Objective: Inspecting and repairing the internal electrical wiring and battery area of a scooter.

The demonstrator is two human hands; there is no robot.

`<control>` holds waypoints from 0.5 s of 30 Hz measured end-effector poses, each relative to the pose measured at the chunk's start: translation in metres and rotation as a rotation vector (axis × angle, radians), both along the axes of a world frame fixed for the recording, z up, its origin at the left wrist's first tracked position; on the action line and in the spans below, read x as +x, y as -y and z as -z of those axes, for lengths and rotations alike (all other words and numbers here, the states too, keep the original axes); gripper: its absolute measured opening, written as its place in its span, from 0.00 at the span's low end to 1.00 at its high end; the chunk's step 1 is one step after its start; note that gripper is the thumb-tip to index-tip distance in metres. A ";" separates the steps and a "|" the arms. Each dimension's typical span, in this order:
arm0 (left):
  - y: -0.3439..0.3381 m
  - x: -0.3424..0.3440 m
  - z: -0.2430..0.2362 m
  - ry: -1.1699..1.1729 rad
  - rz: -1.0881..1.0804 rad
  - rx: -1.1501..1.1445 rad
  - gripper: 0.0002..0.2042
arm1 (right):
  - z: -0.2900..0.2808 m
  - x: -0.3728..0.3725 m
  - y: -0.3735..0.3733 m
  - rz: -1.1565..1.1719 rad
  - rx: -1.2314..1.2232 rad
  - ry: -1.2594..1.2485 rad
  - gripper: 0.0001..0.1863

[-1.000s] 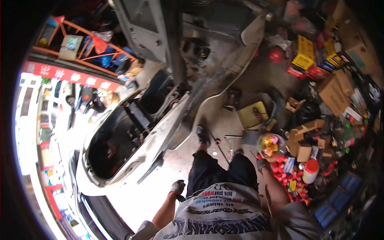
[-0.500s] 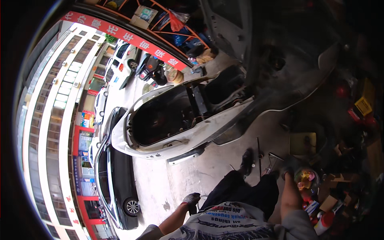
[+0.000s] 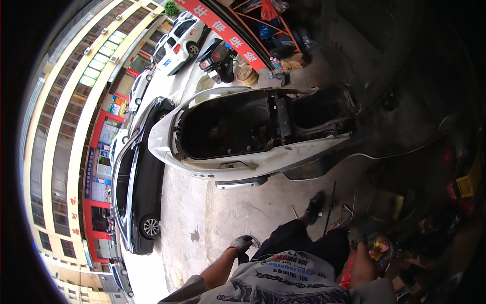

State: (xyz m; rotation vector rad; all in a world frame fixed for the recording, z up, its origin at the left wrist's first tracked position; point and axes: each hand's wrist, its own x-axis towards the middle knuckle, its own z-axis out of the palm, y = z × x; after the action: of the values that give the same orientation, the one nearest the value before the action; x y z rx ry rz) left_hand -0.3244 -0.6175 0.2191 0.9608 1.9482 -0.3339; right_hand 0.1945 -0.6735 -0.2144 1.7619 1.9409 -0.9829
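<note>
Concrete floor (image 3: 195, 207) spreads beneath my curled, gloved left grip (image 3: 242, 244) and shadowed right grip (image 3: 357, 236); I cannot tell whether either holds anything. Ahead, the white scooter (image 3: 258, 164) stretches lengthwise left to right, tail pointing toward a dark car (image 3: 146, 187).

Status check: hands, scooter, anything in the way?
Left hand, right hand: off the scooter, grips unclear. Scooter top open. Long rod on floor near shoe.
</note>
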 end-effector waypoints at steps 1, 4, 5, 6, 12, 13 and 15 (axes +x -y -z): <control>0.014 -0.015 0.009 -0.037 0.030 0.022 0.22 | -0.046 -0.037 -0.032 -0.060 0.017 -0.029 0.16; 0.001 -0.017 0.038 -0.026 0.171 0.029 0.24 | -0.080 -0.012 -0.011 0.084 0.074 -0.044 0.14; -0.013 -0.004 0.034 0.022 0.125 0.042 0.23 | -0.080 -0.003 -0.009 0.079 0.081 -0.006 0.14; -0.016 -0.007 0.039 0.034 0.099 0.046 0.23 | -0.078 -0.001 -0.011 0.022 0.055 0.010 0.14; -0.065 -0.015 0.067 0.145 0.033 0.095 0.24 | -0.092 0.041 -0.017 -0.221 -0.115 0.196 0.14; -0.071 -0.024 0.084 0.121 0.083 0.082 0.24 | -0.092 0.041 -0.019 -0.261 -0.153 0.219 0.14; -0.069 -0.038 0.088 0.047 0.048 0.105 0.25 | -0.193 0.001 -0.075 -0.196 -0.152 0.088 0.14</control>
State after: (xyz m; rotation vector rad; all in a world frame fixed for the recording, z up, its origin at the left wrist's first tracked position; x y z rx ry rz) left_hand -0.3621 -0.5486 0.1313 1.0758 1.9177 -0.2361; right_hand 0.1959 -0.5981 -0.0213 1.4756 1.8890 -0.9405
